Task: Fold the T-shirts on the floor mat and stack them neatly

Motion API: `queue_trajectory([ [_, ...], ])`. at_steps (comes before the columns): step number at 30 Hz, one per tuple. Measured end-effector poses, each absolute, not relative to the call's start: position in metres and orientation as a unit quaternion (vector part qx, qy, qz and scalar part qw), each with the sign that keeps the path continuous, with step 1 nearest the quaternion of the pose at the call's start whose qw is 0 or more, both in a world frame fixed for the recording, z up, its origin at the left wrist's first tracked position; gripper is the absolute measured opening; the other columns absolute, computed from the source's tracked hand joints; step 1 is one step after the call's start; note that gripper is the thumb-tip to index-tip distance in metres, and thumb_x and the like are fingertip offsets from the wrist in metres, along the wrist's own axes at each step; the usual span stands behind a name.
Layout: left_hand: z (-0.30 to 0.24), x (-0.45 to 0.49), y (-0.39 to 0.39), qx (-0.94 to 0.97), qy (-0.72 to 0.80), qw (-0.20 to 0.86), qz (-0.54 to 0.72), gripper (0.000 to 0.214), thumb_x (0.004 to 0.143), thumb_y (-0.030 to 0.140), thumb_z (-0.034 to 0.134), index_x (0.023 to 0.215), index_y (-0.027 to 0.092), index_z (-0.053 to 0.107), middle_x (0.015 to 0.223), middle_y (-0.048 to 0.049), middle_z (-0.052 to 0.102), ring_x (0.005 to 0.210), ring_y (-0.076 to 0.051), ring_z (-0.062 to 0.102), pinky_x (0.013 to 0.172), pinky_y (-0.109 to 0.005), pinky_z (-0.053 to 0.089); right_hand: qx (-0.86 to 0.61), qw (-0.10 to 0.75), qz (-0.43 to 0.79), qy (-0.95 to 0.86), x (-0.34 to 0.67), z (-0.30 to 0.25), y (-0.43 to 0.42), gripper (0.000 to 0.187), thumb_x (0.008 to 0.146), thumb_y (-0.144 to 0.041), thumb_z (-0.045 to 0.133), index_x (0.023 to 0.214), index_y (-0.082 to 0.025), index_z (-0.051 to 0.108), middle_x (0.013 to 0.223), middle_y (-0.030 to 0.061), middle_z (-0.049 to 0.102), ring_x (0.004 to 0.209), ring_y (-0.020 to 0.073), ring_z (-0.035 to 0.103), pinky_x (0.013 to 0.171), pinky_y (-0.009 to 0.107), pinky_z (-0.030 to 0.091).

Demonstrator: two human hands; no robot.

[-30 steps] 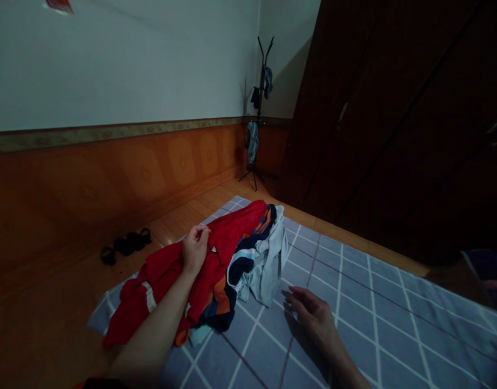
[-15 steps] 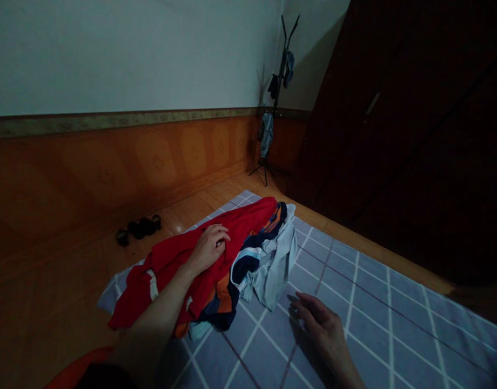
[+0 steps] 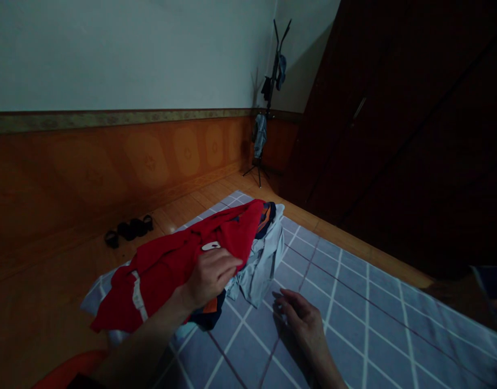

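A heap of clothes lies on a grey checked mat [image 3: 354,324]. On top is a red garment [image 3: 171,259] with white trim. My left hand [image 3: 210,275] is closed on the near edge of that red garment and holds it lifted over the heap. Under it show a navy and orange piece [image 3: 210,313] and a pale grey garment [image 3: 260,265]. My right hand [image 3: 303,319] rests on the mat just right of the heap, fingers loosely spread, holding nothing.
Wooden floor and an orange-panelled wall lie to the left, with dark sandals [image 3: 129,229] on the floor. A coat stand [image 3: 268,108] with hanging items fills the far corner. A dark wardrobe [image 3: 394,124] rises along the right side.
My left hand has drawn the red garment toward me and rightward, covering more of the navy and orange piece. My right hand stays on the mat.
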State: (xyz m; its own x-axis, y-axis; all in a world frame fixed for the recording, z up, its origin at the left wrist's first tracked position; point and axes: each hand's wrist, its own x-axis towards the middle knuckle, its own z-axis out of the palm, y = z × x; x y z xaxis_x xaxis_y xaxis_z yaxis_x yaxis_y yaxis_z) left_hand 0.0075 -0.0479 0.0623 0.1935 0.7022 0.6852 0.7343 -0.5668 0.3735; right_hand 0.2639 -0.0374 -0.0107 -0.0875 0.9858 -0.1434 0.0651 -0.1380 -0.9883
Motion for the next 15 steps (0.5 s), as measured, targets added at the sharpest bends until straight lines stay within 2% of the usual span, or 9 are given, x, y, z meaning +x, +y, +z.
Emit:
queue_trajectory([
  [3,0.061,0.015,-0.047,-0.787,-0.464,-0.032,-0.406,0.022,0.091,0.017,0.05,0.108,0.02,0.064,0.092,-0.0036,0.069,0.084,-0.014,0.064,0.077,-0.025,0.05,-0.512,0.424,0.548,-0.508,0.266,-0.017,-0.035,0.043,0.066,-0.05,0.073,0.092,-0.016,0.071,0.089,0.0113,0.072,0.081,0.0249,0.066,0.075,0.036,0.05],
  [7,0.052,-0.014,-0.032,-0.672,-0.585,-0.005,-0.455,0.029,0.087,0.012,0.048,0.112,0.018,0.062,0.109,-0.0074,0.063,0.102,-0.018,0.06,0.09,-0.031,0.047,-0.507,0.424,0.551,-0.51,0.268,-0.021,-0.034,0.043,0.067,-0.05,0.072,0.093,-0.016,0.07,0.09,0.0118,0.072,0.082,0.0252,0.066,0.076,0.037,0.05],
  [9,0.047,-0.027,-0.026,-0.65,-0.621,-0.01,-0.437,0.035,0.084,0.01,0.049,0.116,0.018,0.059,0.113,-0.0078,0.061,0.101,-0.018,0.059,0.091,-0.033,0.047,-0.509,0.423,0.55,-0.51,0.268,-0.02,-0.035,0.043,0.066,-0.05,0.072,0.092,-0.015,0.07,0.087,0.0114,0.072,0.078,0.0247,0.066,0.073,0.037,0.05],
  [13,0.034,-0.028,-0.02,-0.684,-0.64,-0.028,-0.349,0.049,0.082,0.014,0.054,0.13,0.02,0.05,0.106,-0.0062,0.063,0.092,-0.019,0.06,0.084,-0.033,0.048,-0.506,0.425,0.551,-0.509,0.266,-0.018,-0.035,0.043,0.067,-0.049,0.072,0.093,-0.015,0.07,0.087,0.0111,0.072,0.077,0.0242,0.065,0.07,0.035,0.051],
  [15,0.03,-0.022,-0.018,-0.704,-0.64,-0.001,-0.309,0.039,0.083,0.015,0.053,0.121,0.021,0.059,0.097,-0.0054,0.064,0.092,-0.02,0.059,0.084,-0.034,0.047,-0.503,0.428,0.552,-0.509,0.266,-0.017,-0.036,0.042,0.068,-0.049,0.071,0.093,-0.015,0.07,0.087,0.0109,0.072,0.077,0.0238,0.065,0.07,0.035,0.051],
])
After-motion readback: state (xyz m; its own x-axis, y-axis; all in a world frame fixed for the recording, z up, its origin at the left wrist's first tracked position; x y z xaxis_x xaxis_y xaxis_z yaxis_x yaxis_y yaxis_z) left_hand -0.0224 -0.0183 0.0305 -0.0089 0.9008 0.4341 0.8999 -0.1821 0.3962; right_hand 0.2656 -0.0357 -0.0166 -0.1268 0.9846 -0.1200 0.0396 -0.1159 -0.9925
